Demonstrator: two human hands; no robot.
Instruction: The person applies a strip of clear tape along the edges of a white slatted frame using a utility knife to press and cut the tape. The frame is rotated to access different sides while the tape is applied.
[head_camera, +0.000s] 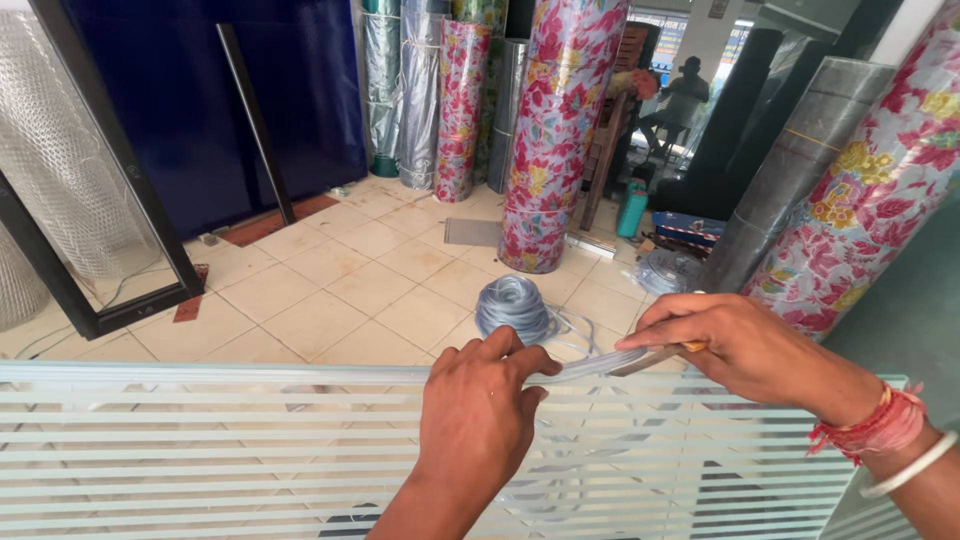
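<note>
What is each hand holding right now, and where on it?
Left hand pinches the pale gasket strip at the striped panel's top edge; right hand grips a tool's orange handle.

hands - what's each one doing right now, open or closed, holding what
Left hand: closed, pinching the clear strip against the panel's top edge.
Right hand: closed on a tool, pressed to the strip.

Pink floral roll (556, 130), white-striped glass panel (200, 450), pale blue cord coil (513, 306), beige floor tiles (340, 270).
</note>
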